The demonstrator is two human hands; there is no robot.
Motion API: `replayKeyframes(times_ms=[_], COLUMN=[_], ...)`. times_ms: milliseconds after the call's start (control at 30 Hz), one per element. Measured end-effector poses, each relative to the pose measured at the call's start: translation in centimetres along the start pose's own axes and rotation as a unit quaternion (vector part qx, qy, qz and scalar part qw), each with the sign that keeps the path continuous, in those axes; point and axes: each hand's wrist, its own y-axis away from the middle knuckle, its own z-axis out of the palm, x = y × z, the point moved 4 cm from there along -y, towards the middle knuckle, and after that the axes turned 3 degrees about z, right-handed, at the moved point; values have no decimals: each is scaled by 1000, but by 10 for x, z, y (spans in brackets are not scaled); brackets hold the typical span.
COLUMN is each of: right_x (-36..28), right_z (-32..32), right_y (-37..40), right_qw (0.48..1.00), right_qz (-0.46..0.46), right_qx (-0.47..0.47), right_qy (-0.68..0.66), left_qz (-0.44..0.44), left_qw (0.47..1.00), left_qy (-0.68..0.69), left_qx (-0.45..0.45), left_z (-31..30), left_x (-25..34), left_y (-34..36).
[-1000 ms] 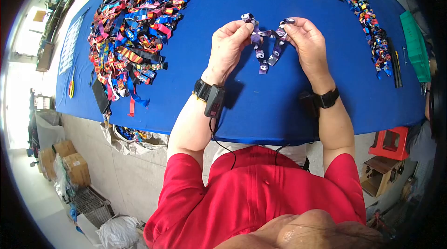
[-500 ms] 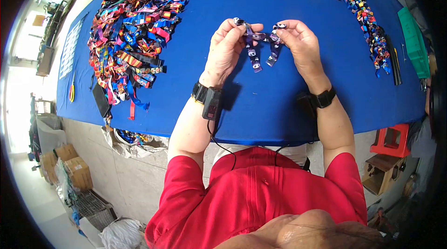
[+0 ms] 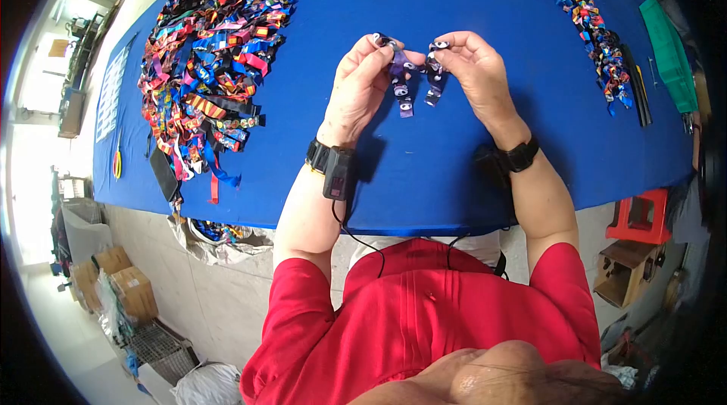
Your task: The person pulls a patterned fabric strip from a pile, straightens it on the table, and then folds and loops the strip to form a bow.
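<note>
Between my two hands hangs a dark purple printed ribbon strap (image 3: 404,91) with white panda-like figures. Thumb and fingers of my left hand (image 3: 362,79) pinch it near the top, where a looped fold shows. My right hand (image 3: 477,71) pinches another part of the strap, close beside the left. Two loose ends dangle below the fingers over the blue tablecloth (image 3: 424,185). The fingers hide part of the strap.
A large heap of colourful printed straps (image 3: 208,64) lies on the left. A long row of similar straps (image 3: 579,15) runs along the right, near a green bin (image 3: 668,56). Yellow-handled scissors (image 3: 117,164) lie at the left edge. Below stands a sack of straps (image 3: 216,234).
My right hand has come a little closer to the left, and the strap between them has gone slacker. The camera view has shifted slightly.
</note>
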Motion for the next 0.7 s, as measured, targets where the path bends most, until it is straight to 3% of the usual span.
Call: replayKeyframes(times_ms=[233,400,700], right_x=[4,3,-1], right_z=[-2,1,3], right_y=[-1,-1,1], right_qw=[1000,999,997], right_qz=[-1,4,-25], right_qx=[-6,-21,-8], right_qy=[17,-45,-66], left_qz=[-12,-9,2], left_qw=[1000,999,999], left_qy=[9,-19,-31], left_qx=[-22,-41,4], left_z=[12,13,3], left_x=[4,5,-2], left_y=[2,2,0])
